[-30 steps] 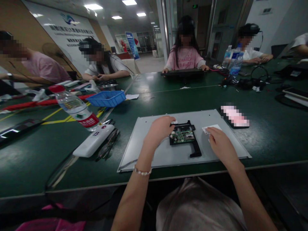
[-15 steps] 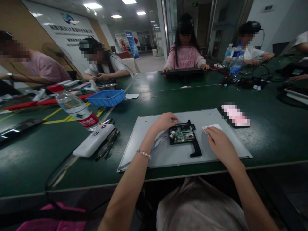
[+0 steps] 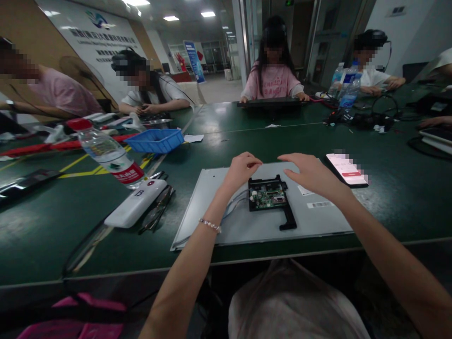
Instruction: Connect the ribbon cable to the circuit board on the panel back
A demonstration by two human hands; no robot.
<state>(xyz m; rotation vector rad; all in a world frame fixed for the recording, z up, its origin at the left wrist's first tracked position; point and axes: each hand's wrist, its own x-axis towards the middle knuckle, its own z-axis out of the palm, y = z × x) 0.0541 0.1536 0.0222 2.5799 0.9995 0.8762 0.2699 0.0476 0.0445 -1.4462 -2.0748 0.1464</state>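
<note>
My left hand (image 3: 242,172) is positioned at the far side of the grey panel (image 3: 201,207), fingers curled inward; I cannot tell whether the tips meet or grip anything. My right hand (image 3: 310,174) is at the far right, thumb spread wide from the fingers. The green circuit board (image 3: 266,199) sits in the black bracket (image 3: 290,219) on the panel, on the near side of both hands. Cables (image 3: 233,202) run left of the board; the phone (image 3: 348,169) lies right of the panel

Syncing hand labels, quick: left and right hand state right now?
Left hand: curled; whether it's holding something small can't be told.
Right hand: open, nothing visible in it.
</note>
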